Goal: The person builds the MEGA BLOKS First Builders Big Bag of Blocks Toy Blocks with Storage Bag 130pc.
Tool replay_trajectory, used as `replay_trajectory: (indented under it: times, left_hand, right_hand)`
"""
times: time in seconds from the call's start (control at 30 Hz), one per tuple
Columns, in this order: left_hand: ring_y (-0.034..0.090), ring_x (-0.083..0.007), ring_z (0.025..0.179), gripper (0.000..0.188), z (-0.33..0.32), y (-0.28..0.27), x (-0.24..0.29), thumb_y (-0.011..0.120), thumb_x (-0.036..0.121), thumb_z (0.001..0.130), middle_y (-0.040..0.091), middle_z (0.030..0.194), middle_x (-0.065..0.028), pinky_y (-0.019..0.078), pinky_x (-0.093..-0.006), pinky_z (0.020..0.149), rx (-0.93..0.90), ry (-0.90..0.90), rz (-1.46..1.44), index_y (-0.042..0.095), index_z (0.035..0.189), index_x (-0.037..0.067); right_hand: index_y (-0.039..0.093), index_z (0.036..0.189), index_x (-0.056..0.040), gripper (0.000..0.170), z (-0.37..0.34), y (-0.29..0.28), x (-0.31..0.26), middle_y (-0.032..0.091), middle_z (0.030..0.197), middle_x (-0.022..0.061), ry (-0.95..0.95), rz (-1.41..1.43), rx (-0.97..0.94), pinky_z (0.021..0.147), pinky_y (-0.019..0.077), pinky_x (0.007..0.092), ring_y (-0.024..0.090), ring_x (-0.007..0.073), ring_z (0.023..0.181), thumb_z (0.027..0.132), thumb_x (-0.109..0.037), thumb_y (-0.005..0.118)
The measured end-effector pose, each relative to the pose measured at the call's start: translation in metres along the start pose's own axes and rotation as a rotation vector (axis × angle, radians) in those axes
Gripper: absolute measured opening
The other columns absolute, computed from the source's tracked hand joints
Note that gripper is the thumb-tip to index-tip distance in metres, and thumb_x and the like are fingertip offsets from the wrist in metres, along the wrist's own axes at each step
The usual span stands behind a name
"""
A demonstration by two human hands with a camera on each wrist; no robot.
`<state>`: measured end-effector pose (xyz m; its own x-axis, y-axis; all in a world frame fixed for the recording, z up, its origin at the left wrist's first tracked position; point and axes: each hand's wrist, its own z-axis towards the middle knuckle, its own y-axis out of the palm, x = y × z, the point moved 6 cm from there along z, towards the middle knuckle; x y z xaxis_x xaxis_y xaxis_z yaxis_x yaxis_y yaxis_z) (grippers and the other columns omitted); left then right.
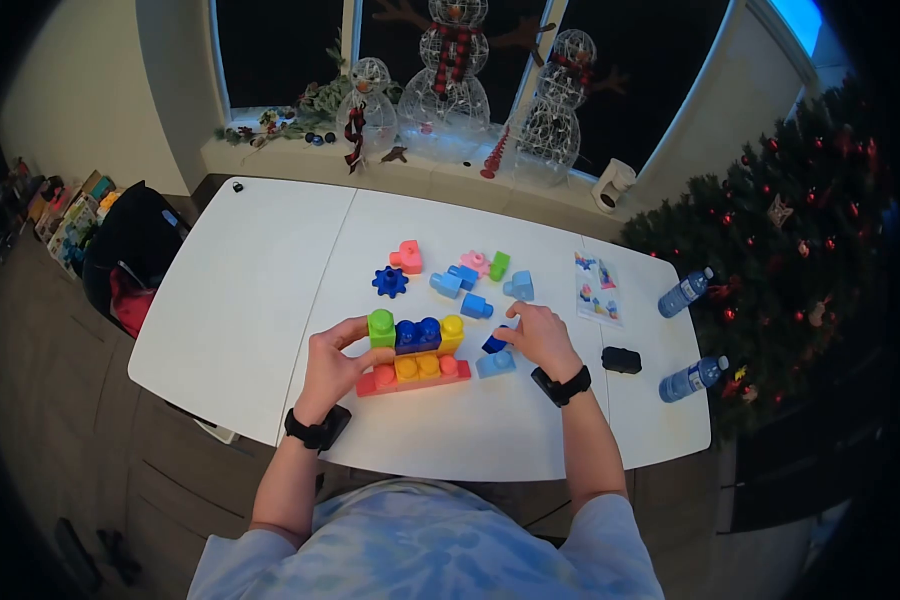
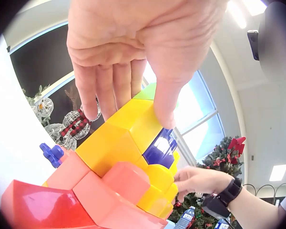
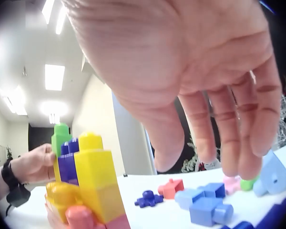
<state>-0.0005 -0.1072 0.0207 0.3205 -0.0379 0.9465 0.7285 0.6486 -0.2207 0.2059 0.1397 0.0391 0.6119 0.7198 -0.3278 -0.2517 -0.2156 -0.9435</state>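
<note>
Blocks [image 1: 427,366] joined in a stack [image 1: 414,382] show red along the base, yellow above, and a green block [image 1: 381,330], a dark blue block [image 1: 417,337] and a yellow block [image 1: 451,334] in line across the top. A white table [image 1: 235,300] spreads out round the stack. The person's left hand [image 1: 332,362] grips the stack at its left end, thumb on the near side and fingers on the far side by the green block. The right hand [image 1: 542,338] is to the right of the stack, its fingers loosely stretched and its thumb standing apart from them, holding nothing; a loose blue block [image 1: 493,345] lies just beside its thumb, toward the stack, and whether they touch cannot be told. A light blue block [image 1: 496,365] lies near the stack on its right. Beyond the stack lie a blue gear [image 1: 390,282], a red block [image 1: 406,259], a pink gear [image 1: 475,264], a loose green block [image 1: 500,266] and more light blue pieces [image 1: 445,285]. Well to the right of the stack are a picture card [image 1: 598,288], a black case [image 1: 621,360] and two bottles [image 1: 685,293], with a Christmas tree [image 1: 770,230] farther that way. Wire snowmen [image 1: 440,90] stand far beyond the stack at the windows [image 1: 280,60]; a chair [image 1: 130,240] is well to its left.
</note>
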Motion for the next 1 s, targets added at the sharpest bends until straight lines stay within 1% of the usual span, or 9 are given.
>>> replay_trajectory:
  times: [0.07,0.2,0.43,0.5,0.57,0.63,0.7,0.8,1.0]
  left_hand:
    - [0.074,-0.0229,0.108,0.05,0.0,0.0,0.0,0.091,0.013,0.079,0.078,0.113,-0.0134,0.0569,-0.036,0.1,0.01,0.007,0.0,0.07,0.123,-0.003]
    - [0.074,-0.0222,0.107,0.049,0.001,0.0,0.001,0.091,0.012,0.08,0.077,0.113,-0.0135,0.0571,-0.036,0.1,0.004,0.003,0.02,0.071,0.121,-0.003]
    - [0.073,-0.0216,0.11,0.048,0.001,0.001,0.001,0.089,0.011,0.081,0.077,0.115,-0.0138,0.0552,-0.0375,0.104,-0.022,0.004,-0.005,0.069,0.122,-0.004]
    - [0.073,-0.0217,0.111,0.049,0.002,0.002,0.006,0.089,0.011,0.081,0.076,0.116,-0.0136,0.0544,-0.0379,0.106,-0.039,0.021,-0.02,0.068,0.123,-0.004]
    - [0.072,-0.022,0.114,0.049,0.001,0.002,0.02,0.089,0.012,0.082,0.075,0.118,-0.0131,0.0532,-0.0384,0.108,-0.032,0.072,0.034,0.067,0.124,-0.004]
    - [0.071,-0.022,0.115,0.049,0.002,0.001,0.018,0.089,0.012,0.082,0.075,0.118,-0.013,0.0527,-0.0384,0.108,-0.042,0.056,0.035,0.067,0.124,-0.004]
    - [0.071,-0.0221,0.116,0.049,0.005,0.002,0.012,0.089,0.012,0.082,0.075,0.118,-0.0128,0.0522,-0.0385,0.109,-0.064,0.044,0.035,0.067,0.123,-0.004]
    - [0.071,-0.0215,0.114,0.049,0.007,0.006,0.006,0.089,0.011,0.081,0.075,0.117,-0.0128,0.053,-0.0384,0.108,-0.089,0.018,0.017,0.067,0.123,-0.004]
    - [0.074,-0.0221,0.11,0.046,0.005,0.002,0.007,0.089,0.006,0.08,0.077,0.112,-0.0147,0.0557,-0.0368,0.104,-0.053,-0.009,-0.037,0.069,0.12,-0.005]
  right_hand:
    - [0.065,0.106,-0.0032,0.047,0.001,0.022,0.013,0.074,0.092,0.0173,0.036,-0.096,0.045,0.076,0.0575,0.0475,0.073,0.0385,0.089,0.085,-0.042,0.081]
    - [0.063,0.105,-0.0017,0.049,0.015,0.049,0.014,0.074,0.092,0.0196,0.093,-0.098,0.048,0.075,0.0588,0.0475,0.073,0.0383,0.09,0.083,-0.041,0.083]
    - [0.061,0.112,0.0002,0.053,0.029,0.065,0.01,0.074,0.091,0.0219,0.14,-0.195,0.066,0.077,0.0612,0.0461,0.075,0.0373,0.09,0.076,-0.029,0.087]
    - [0.061,0.113,0.0006,0.053,0.032,0.058,0.012,0.074,0.091,0.0223,0.138,-0.214,0.056,0.077,0.0614,0.0457,0.075,0.0371,0.089,0.075,-0.028,0.086]
    - [0.062,0.116,0.0013,0.054,0.028,0.016,-0.001,0.075,0.097,0.0217,0.114,-0.01,0.184,0.079,0.0615,0.0453,0.075,0.0366,0.09,0.076,-0.025,0.085]
    - [0.063,0.122,0.0013,0.051,0.022,-0.021,-0.03,0.076,0.1,0.0182,0.072,0.116,0.207,0.085,0.0615,0.042,0.076,0.0331,0.092,0.08,-0.017,0.084]
    - [0.064,0.127,-0.0012,0.046,0.014,-0.042,-0.068,0.076,0.103,0.0155,-0.284,0.784,0.245,0.09,0.0606,0.0393,0.077,0.0294,0.095,0.085,-0.008,0.08]
    - [0.064,0.131,-0.004,0.045,-0.004,-0.046,-0.12,0.072,0.121,0.0152,-0.497,0.786,0.112,0.097,0.0574,0.0379,0.073,0.0267,0.108,0.088,-0.007,0.079]
    - [0.065,0.129,-0.0042,0.044,-0.002,-0.014,-0.138,0.071,0.123,0.018,-0.568,0.657,-0.003,0.096,0.0562,0.0403,0.072,0.0315,0.107,0.088,-0.011,0.078]
